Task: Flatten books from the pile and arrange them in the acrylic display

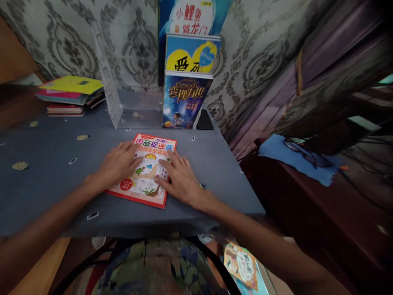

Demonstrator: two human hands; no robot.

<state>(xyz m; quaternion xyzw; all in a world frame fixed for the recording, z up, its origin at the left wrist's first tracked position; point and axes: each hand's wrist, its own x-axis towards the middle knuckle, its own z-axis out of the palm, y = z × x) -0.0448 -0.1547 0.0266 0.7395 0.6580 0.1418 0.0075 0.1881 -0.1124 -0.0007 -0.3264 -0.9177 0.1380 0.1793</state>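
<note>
A red-bordered picture book [149, 179] with cartoon drawings and Chinese lettering lies closed and flat on the table. My left hand [120, 163] rests on its left side, fingers stretched over the cover. On the right side lies my right hand [181, 176], its fingers spread across the edge and the cover. Neither hand is gripping anything. Behind the book, a clear acrylic rack [132, 116] holds several upright books at its right end, the front one a dark blue book [185, 100].
Stacked books and folders [72, 92] sit at the table's back left. A dark phone-like object [204, 120] is beside the rack. Glasses lie on a blue cloth [294, 159] on the red-brown furniture to the right. Below the table's right front corner are more books [241, 266].
</note>
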